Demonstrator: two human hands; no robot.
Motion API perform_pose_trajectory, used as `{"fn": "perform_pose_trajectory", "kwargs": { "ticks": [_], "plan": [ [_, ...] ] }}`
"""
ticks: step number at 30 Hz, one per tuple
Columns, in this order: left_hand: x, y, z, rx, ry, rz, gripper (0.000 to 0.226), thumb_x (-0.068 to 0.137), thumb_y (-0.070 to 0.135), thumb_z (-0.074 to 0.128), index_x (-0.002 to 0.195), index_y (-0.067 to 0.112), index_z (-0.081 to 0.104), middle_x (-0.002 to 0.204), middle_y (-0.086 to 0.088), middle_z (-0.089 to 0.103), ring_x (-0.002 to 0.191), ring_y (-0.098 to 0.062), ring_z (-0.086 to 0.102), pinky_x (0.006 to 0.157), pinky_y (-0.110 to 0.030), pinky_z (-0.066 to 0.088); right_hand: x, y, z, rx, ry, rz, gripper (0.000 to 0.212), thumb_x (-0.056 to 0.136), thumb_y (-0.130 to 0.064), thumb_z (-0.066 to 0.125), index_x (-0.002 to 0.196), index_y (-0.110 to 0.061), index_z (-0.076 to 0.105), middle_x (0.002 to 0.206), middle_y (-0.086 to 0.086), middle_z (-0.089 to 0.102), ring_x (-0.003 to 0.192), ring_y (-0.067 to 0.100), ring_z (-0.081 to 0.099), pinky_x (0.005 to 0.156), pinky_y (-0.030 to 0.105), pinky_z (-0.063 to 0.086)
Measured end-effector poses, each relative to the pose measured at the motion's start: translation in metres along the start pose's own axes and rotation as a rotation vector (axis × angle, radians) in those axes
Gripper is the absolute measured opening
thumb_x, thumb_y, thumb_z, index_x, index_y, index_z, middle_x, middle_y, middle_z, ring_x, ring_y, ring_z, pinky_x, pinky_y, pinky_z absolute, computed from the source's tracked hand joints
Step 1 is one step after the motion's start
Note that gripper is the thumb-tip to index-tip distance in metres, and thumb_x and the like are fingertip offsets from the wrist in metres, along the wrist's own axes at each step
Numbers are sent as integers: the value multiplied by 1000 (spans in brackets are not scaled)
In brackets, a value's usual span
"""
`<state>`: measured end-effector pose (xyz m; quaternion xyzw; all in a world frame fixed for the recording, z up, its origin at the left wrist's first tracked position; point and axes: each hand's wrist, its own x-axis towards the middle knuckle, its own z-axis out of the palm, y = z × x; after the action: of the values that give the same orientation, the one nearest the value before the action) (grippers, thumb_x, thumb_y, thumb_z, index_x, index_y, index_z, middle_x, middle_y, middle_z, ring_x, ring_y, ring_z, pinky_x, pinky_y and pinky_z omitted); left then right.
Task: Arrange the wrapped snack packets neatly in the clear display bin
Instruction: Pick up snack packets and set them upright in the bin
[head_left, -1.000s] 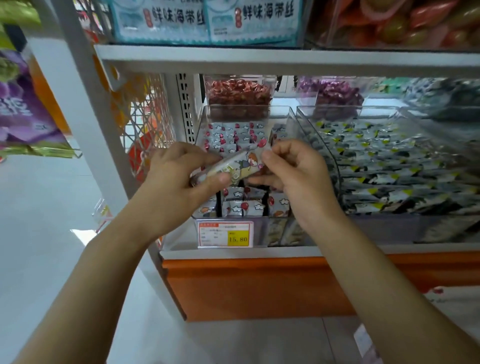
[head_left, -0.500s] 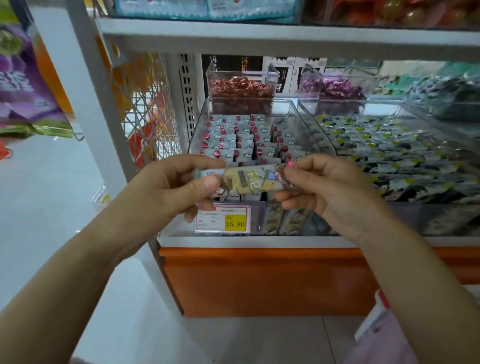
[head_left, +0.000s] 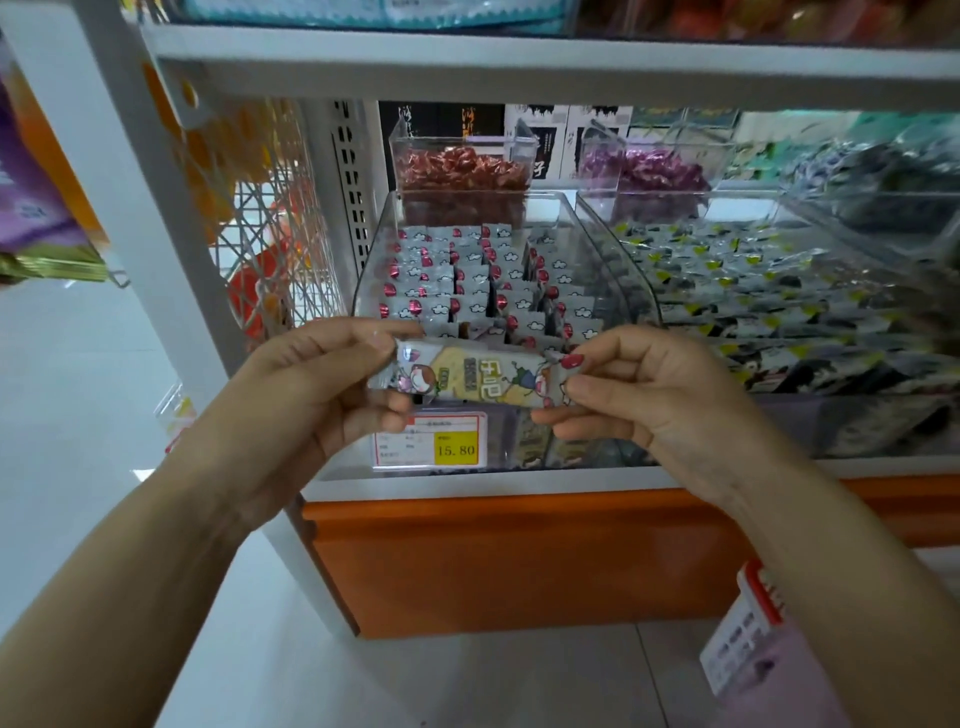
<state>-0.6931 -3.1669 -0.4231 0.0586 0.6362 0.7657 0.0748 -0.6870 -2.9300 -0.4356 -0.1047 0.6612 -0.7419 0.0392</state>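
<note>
Here we are at the shelf (head_left: 467, 480): the bin (head_left: 375, 244) sits at its left end with rows of packets (head_left: 457, 283) standing inside, a price tag (head_left: 431, 441) on its front wall, a wire rack (head_left: 260, 218) to its left and a second bin (head_left: 779, 291) just beside it on the right. Behind the bin sits a small tub (head_left: 457, 171), a neighbouring tub (head_left: 641, 171) to its right, an upper shelf (head_left: 519, 67) overhead. Out in front, just above the tag, one packet (head_left: 467, 379) lies crosswise, left grip (head_left: 306, 395) on its left end, right grip (head_left: 649, 405) on its right.

glossy printed film is seen on the packet (head_left: 470, 378); the bin (head_left: 618, 249) is clear smooth plastic.
</note>
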Motion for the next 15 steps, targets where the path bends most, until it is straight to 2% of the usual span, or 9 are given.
{"fn": "perform_pose_trajectory", "kwargs": {
  "ticks": [3, 6, 8, 10, 11, 14, 15],
  "plan": [
    [2, 4, 5, 96, -23, 37, 32, 68, 33, 63, 90, 11, 71, 76, -13, 68, 52, -12, 60, 48, -18, 51, -3, 3, 0, -61, 28, -43, 13, 79, 11, 59, 84, -1, 59, 75, 10, 71, 74, 31, 72, 58, 25, 57],
    [1, 7, 7, 270, -27, 82, 38, 64, 41, 64, 90, 13, 67, 82, -17, 67, 56, -16, 62, 51, -18, 51, -2, 1, 1, -102, 60, -36, 13, 82, 9, 59, 83, -3, 60, 75, 6, 71, 74, 30, 72, 60, 28, 58],
    [-1, 8, 5, 353, -21, 96, 31, 66, 38, 62, 89, 18, 66, 87, -15, 70, 63, -21, 66, 54, -21, 54, 0, -3, 3, -73, 31, -17, 4, 79, -5, 67, 78, -6, 63, 73, 5, 70, 72, 28, 71, 63, 31, 59],
    [-4, 8, 2, 401, -14, 112, 28, 68, 34, 60, 92, 20, 64, 86, -11, 72, 71, -24, 69, 59, -24, 57, 1, -6, 7, -70, 16, -30, 20, 71, -24, 70, 76, -6, 64, 72, 5, 67, 70, 26, 70, 61, 31, 58],
    [-5, 8, 1, 414, -17, 121, 29, 68, 32, 59, 94, 20, 63, 86, -9, 72, 74, -24, 70, 60, -24, 58, 3, -5, 8, -117, 29, -53, 23, 69, -28, 70, 76, -7, 63, 72, 4, 67, 69, 25, 69, 61, 29, 58],
    [-10, 10, 0, 484, -20, 160, 37, 66, 31, 60, 102, 25, 63, 88, 2, 72, 75, -16, 70, 62, -19, 56, 5, 0, 16, -195, 47, -97, 6, 78, -13, 70, 83, -13, 65, 81, 3, 70, 72, 25, 70, 62, 25, 56],
    [-12, 11, 0, 516, -13, 169, 40, 65, 32, 60, 104, 26, 63, 88, 7, 73, 74, -12, 70, 64, -17, 55, 5, 1, 17, -203, 43, -107, 10, 81, -7, 67, 87, -15, 68, 86, 4, 71, 73, 22, 70, 63, 23, 56]
  ]
}}
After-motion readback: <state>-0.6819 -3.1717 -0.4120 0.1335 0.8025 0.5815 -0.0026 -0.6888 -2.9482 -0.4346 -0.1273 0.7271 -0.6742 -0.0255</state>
